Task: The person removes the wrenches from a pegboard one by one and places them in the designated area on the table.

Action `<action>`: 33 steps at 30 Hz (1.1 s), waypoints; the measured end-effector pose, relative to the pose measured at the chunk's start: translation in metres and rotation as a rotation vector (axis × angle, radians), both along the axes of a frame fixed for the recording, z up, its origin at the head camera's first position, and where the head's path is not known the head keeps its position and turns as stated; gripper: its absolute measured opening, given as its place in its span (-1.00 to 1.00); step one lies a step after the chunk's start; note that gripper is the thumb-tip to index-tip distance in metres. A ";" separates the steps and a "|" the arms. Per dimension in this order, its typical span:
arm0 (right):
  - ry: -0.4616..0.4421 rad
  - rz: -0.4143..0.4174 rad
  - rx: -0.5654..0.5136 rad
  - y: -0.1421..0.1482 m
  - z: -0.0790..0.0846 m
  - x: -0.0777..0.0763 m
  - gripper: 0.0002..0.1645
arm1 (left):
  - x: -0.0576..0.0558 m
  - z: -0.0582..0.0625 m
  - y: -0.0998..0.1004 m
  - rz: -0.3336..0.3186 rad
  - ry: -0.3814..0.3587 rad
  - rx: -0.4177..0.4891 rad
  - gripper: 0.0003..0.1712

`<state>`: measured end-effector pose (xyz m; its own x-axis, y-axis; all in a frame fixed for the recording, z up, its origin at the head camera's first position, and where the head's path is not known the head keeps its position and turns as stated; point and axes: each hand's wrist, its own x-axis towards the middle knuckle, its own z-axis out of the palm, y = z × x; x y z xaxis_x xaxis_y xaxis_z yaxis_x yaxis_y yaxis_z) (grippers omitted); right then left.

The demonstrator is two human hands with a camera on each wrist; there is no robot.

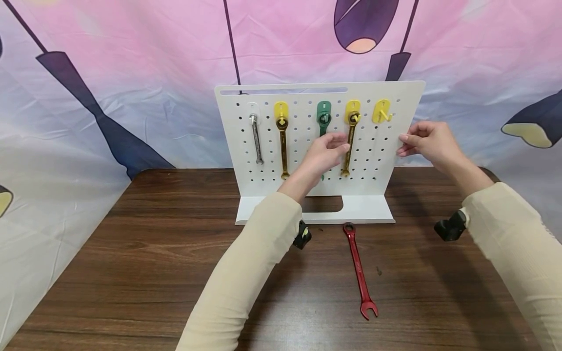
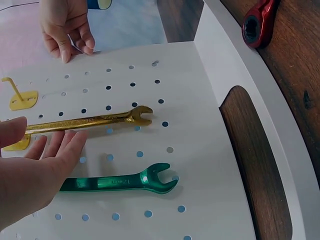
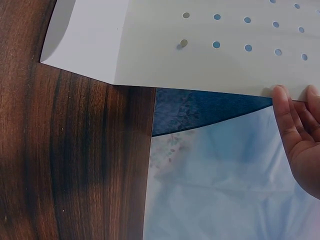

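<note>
My left hand (image 1: 322,155) is at the gold wrench (image 1: 351,141), its fingers loosely extended; in the left wrist view the thumb overlaps the shaft and the fingertips lie along its edge. That wrench hangs by its ring end from a yellow hook (image 1: 356,117) on a white pegboard (image 1: 307,190). Behind the hand hangs a green wrench (image 2: 115,183), partly hidden in the head view. With thumb and fingers my right hand (image 1: 432,141) pinches the pegboard's right edge. On the table in front lies a red wrench (image 1: 359,268), open end toward me.
Farther left on the board hang a small silver wrench (image 1: 256,141) and another gold wrench (image 1: 283,146). A bare yellow hook (image 1: 382,111) is at the upper right. The board's base stands on a dark wooden table (image 1: 145,253), with a printed cloth (image 1: 175,58) behind.
</note>
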<state>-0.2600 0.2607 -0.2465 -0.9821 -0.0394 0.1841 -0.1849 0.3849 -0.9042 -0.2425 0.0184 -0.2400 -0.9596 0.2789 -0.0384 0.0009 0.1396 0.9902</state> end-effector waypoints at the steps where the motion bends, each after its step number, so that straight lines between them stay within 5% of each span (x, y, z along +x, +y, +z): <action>1: -0.001 0.000 0.003 0.000 0.000 0.000 -0.75 | 0.000 0.000 0.000 0.002 0.003 -0.005 -0.57; 16: -0.008 0.008 -0.010 0.000 0.000 0.001 -0.80 | 0.000 -0.001 0.004 -0.009 0.014 0.055 -0.61; 33: -0.009 0.008 -0.009 0.001 0.001 0.001 -0.82 | 0.001 -0.005 0.008 0.006 0.031 0.018 -0.69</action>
<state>-0.2593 0.2614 -0.2455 -0.9834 -0.0453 0.1760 -0.1800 0.3750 -0.9094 -0.2415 0.0260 -0.2450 -0.9617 0.2739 -0.0039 0.0307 0.1221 0.9920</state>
